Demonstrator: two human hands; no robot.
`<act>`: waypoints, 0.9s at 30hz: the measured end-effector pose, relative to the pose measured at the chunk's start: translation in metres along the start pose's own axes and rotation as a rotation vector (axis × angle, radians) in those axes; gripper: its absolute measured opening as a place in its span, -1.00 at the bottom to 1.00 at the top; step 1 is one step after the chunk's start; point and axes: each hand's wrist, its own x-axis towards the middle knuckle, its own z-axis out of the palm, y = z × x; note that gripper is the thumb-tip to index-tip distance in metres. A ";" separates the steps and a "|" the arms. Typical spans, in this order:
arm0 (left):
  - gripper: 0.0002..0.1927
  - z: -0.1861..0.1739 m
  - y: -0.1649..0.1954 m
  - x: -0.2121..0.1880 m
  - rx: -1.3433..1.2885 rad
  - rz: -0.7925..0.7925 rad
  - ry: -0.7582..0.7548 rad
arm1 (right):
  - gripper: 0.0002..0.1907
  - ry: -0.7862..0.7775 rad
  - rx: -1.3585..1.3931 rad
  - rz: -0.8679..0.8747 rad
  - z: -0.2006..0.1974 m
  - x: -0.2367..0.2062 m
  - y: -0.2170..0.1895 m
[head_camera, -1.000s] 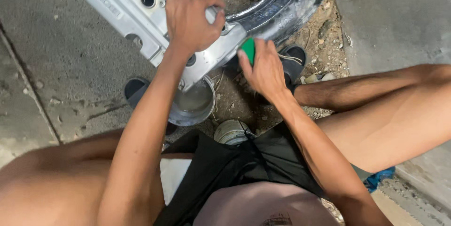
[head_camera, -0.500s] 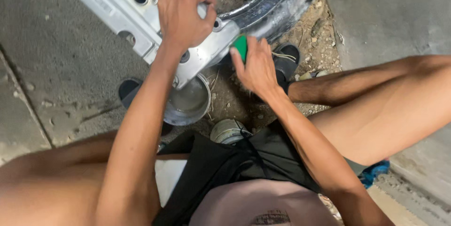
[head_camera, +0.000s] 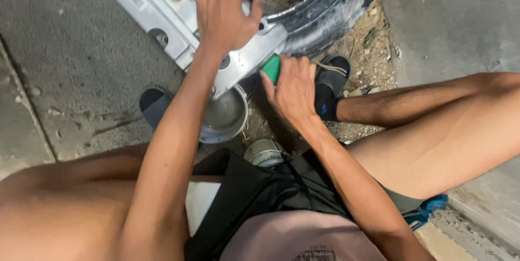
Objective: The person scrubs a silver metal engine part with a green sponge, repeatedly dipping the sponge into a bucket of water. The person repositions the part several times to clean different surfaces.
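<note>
From the head camera, looking down between the person's bent knees, one long silver-grey cast metal cover with round holes lies slantwise, its long axis running from the upper left of the concrete floor down toward the middle, where its lower end rests against one black rubber tyre. The left hand sits on top of that cover near its lower end, its grip closed round the cover's upper edge with the fingers curled over, pressing it in place. The right hand is just below and to the right of the cover's lower corner, its grip closed on one small green pad or sponge, which touches the cover's end edge; how tightly it is pinched I cannot tell, since the palm hides most of it. So the cover lies up and to the left of the right hand, and the left hand is the one already on it. Directly under the cover's lower end stands one round shiny metal bowl on the floor, apparently holding some liquid. Nearer the body stands one small metal tin. Two dark sandalled feet show: one left of the bowl, one by the tyre on gravelly dirt.
</note>
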 end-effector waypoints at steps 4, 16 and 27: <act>-0.93 -0.001 0.000 -0.001 -0.019 -0.031 0.036 | -0.51 -0.025 -0.058 0.118 0.001 0.001 0.000; -0.92 0.000 0.001 -0.001 0.023 0.046 0.031 | -0.44 -0.033 -0.050 -0.020 0.008 -0.007 0.002; -0.94 0.000 0.004 -0.001 0.018 0.029 0.054 | -0.49 -0.011 -0.123 0.041 0.003 -0.003 0.013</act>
